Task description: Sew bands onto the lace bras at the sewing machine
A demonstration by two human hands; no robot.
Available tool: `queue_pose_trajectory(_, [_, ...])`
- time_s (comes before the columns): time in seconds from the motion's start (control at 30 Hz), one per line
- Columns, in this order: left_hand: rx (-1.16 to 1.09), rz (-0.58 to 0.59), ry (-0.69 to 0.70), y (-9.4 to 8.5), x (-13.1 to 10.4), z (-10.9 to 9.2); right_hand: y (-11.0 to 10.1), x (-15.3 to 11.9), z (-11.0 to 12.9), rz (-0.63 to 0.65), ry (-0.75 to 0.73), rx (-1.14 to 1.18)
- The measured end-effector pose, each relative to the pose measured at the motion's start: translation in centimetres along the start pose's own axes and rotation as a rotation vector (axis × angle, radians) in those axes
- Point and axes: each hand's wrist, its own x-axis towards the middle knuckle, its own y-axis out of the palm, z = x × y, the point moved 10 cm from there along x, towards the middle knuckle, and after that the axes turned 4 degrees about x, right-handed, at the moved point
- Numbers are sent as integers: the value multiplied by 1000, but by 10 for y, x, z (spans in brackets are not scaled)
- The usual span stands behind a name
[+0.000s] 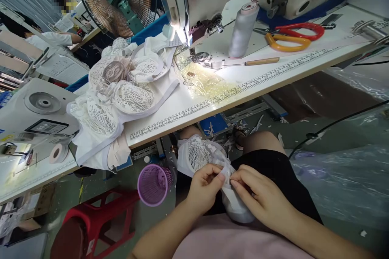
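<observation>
Your L grip (205,188) & R grip (258,190) both pinch the white bra (197,156) on your lap (276,174), prob. sorting its edge, so next move likely needs light, steady tension.

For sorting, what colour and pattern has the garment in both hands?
The garment is white, with a netlike lace pattern; see the head view.
</observation>
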Motion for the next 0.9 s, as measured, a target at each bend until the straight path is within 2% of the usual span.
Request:
queue_pose_trajectory(0.17, [-44, -19, -12, -1, 0, 1, 0, -1, 0, -25, 10, 13])
queue_pose_trajectory(0.33, [-273, -52, -199, 2, -1, 20, 4, -1, -2, -12, 33, 59])
queue_pose_trajectory(0.43, [-364, -56, -254, 6, -1, 24, 4, -1, -4, -14, 52, 98])
queue_pose_trajectory(0.57, [-315, -30, -247, 7, -1, 23, 6, 1, -15, 22, 169, 197])
queue_pose_trajectory(0.73, [-283, -26, -198, 4, -1, 22, 14, 0, -32, 147, 330, 295])
queue_pose_trajectory(0.83, [-250, -30, -162, 2, 0, 21, 14, 2, -27, 196, 293, 233])
queue_pose_trajectory(0.9, [-184, -11, -105, 2, 1, 15, 8, 6, -17, 173, 222, 173])
